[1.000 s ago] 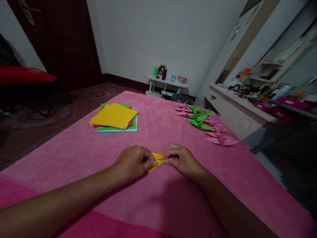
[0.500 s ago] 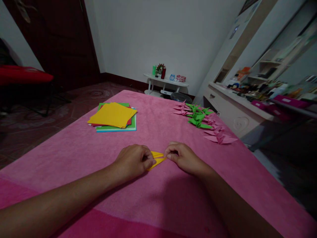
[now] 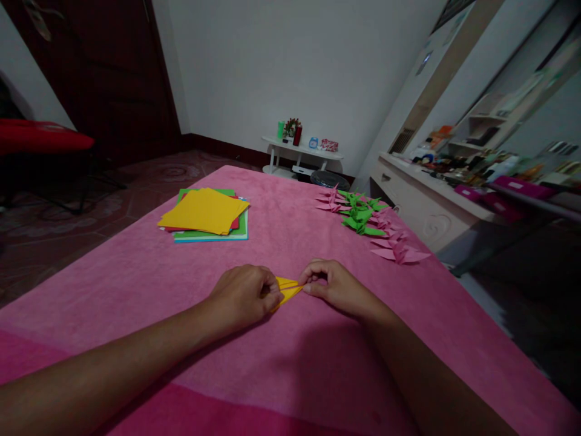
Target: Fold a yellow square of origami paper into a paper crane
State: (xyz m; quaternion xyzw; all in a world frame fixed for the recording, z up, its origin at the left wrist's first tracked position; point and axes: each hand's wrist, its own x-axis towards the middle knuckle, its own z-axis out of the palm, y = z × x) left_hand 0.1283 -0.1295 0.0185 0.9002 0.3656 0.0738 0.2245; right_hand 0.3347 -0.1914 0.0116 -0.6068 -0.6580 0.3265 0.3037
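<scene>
A small folded piece of yellow origami paper (image 3: 289, 288) lies on the pink cloth between my hands. My left hand (image 3: 247, 295) is closed on its left part and covers much of it. At its pointed right end, the thumb and fingers of my right hand (image 3: 333, 287) pinch the tip. A lengthwise slit shows between the folded flaps. Beyond my left hand sits a stack of square coloured paper (image 3: 204, 211), yellow on top with red, green and blue beneath. Folded paper cranes, green (image 3: 361, 219) and pink (image 3: 399, 249), stand in a cluster to the right.
The pink cloth (image 3: 190, 387) covers the surface under my hands. A white side table (image 3: 304, 148) with small items stands by the far wall. A dresser (image 3: 424, 194) crowded with bottles and boxes runs along the right. Something red (image 3: 43, 136) is at far left.
The gap between the yellow paper's flaps has narrowed near the tip. Both hands keep their hold in nearly the same place. The view has shifted slightly.
</scene>
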